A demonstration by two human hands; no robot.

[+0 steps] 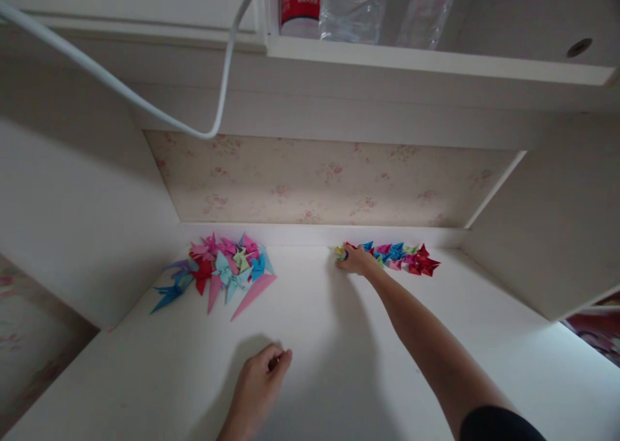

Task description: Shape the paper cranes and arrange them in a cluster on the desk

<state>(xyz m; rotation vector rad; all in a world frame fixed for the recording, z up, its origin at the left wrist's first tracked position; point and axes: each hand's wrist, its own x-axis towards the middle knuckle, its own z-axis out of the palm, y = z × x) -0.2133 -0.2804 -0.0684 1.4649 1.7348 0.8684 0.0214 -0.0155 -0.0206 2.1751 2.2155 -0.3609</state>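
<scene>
Bright paper in two groups along the back edge of our desk (310,299).
Our right hand (352,260) reaches to the left end of a row (397,252), its fingers drawn narrow at a yellow piece (338,251); whether they grip it or only steady it, we cannot tell. The row runs toward the back right corner, its folded pieces packed close, which we read as a way to keep them orderly. Near the back left corner lies a heap (224,270), pieces overlapping with points every way, so we judge it loose rather than arranged. Our left hand (259,378) is well short of the back edge, curled narrow, thumb toward forefinger, no paper showing; perhaps it is held there to leave the back free.
</scene>
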